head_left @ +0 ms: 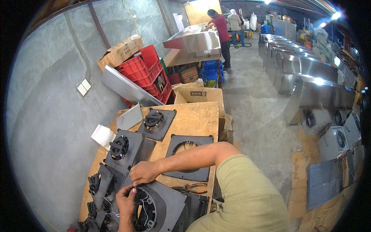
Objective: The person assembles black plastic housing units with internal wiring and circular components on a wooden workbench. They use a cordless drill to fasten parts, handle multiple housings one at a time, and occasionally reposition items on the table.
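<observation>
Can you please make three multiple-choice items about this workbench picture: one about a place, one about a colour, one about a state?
1. Where do the pliers lie?
A. on the bench, beside the person's arm
B. on the floor
C. inside the cardboard box

2. What colour are the stacked crates behind the bench?
A. green
B. red
C. white

3. What are the hands doing?
A. both rest flat on bare wood
B. both work at the rim of a black fan plate
C. one lifts a crate

Answers:
1. A, since the pliers rest on the wood near the bench's near edge, by the right forearm.
2. B, since the crates against the wall are plainly red.
3. B, since the left hand and right hand meet at the plate's upper left rim, where thin wires run.
</observation>
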Demonstrator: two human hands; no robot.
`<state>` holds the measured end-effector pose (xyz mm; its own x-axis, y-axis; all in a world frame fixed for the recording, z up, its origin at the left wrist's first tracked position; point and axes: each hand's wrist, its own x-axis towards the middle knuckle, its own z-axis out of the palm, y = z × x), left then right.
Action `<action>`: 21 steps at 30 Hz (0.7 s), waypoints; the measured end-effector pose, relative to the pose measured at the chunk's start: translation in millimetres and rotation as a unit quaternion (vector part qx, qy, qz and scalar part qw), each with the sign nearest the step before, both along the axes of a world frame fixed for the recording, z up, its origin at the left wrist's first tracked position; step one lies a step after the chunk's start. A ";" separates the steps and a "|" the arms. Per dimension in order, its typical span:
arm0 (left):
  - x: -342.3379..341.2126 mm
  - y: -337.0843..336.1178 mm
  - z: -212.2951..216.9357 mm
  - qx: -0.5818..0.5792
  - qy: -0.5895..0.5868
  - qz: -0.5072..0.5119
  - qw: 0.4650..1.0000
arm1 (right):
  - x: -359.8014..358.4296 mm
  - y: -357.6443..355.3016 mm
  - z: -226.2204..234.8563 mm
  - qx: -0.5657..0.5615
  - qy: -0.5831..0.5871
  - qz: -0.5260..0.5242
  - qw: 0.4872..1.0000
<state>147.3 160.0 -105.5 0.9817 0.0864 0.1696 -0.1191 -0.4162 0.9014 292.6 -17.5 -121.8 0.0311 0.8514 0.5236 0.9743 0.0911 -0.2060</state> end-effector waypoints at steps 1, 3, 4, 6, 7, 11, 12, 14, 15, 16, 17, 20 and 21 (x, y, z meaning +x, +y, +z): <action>-0.5 0.8 -0.4 0.003 0.018 0.014 1.000 | -4.3 0.9 1.0 0.017 0.015 -0.012 1.000; -1.3 1.6 -0.9 0.021 0.009 0.018 1.000 | -12.6 0.8 4.7 -0.025 0.046 -0.076 0.996; -1.5 1.4 -1.0 0.029 0.008 0.017 0.999 | -17.0 1.1 6.8 -0.044 0.067 -0.093 0.992; -2.7 0.2 -0.1 0.032 0.014 0.019 0.999 | -23.4 3.0 12.6 -0.075 0.107 -0.122 0.984; -3.5 -1.0 0.4 0.042 0.006 0.008 0.999 | -25.5 3.0 15.5 -0.075 0.140 -0.119 0.980; -4.6 -2.8 2.5 0.029 -0.011 -0.004 0.999 | -29.4 4.9 26.8 -0.159 0.416 -0.092 0.891; -4.0 -2.3 2.3 0.043 -0.003 0.006 0.999 | -31.0 5.3 28.4 -0.172 0.466 -0.098 0.863; -2.5 -0.4 1.8 0.053 0.006 0.006 0.999 | -34.8 6.5 31.8 -0.214 0.557 -0.133 0.791; -2.0 0.4 1.2 0.074 -0.001 0.008 0.997 | -36.3 5.7 33.5 -0.215 0.582 -0.134 0.773; -1.5 1.1 0.9 0.061 -0.005 -0.005 0.998 | -37.1 5.1 36.0 -0.239 0.601 -0.133 0.751; -0.8 1.2 0.6 0.049 -0.007 -0.009 0.999 | -37.8 5.2 39.3 -0.263 0.619 -0.131 0.729; -1.2 -0.5 3.5 0.033 0.005 -0.006 0.999 | -37.7 0.5 51.3 -0.302 0.619 -0.118 0.715; -1.4 -1.9 5.2 0.034 0.004 -0.005 0.999 | -38.1 -2.0 55.1 -0.301 0.596 -0.129 0.733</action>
